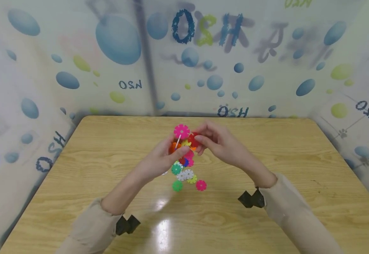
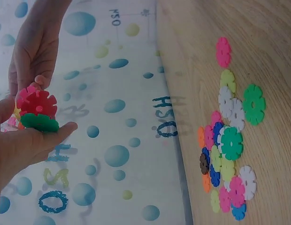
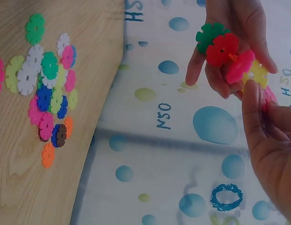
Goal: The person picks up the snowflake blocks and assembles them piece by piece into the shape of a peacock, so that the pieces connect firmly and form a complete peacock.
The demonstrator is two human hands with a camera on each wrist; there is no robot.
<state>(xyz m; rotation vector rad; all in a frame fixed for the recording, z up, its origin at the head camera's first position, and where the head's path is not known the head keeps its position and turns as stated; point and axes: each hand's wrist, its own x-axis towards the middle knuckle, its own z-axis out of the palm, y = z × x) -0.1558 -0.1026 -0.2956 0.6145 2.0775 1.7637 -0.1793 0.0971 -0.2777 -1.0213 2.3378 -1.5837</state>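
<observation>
Several slotted plastic snowflake discs, joined in a cluster, are held up between both hands above the table. My left hand (image 1: 157, 158) grips the cluster from the left, its thumb across the front. In the head view my right hand (image 1: 219, 143) pinches the cluster's right side at a red disc (image 1: 194, 140). A pink disc (image 1: 182, 131) stands at the top. In the right wrist view, a green disc (image 3: 212, 37), a pink disc (image 3: 241, 67) and a yellow disc (image 3: 256, 75) show in the cluster. Fingers partly hide its joints.
Loose discs lie in a heap on the wooden table (image 1: 108, 183) below the hands, among them a green disc (image 1: 177, 186), a pink disc (image 1: 201, 185) and a white disc (image 1: 189, 174). A patterned cloth wall (image 1: 184, 81) stands behind the table's far edge.
</observation>
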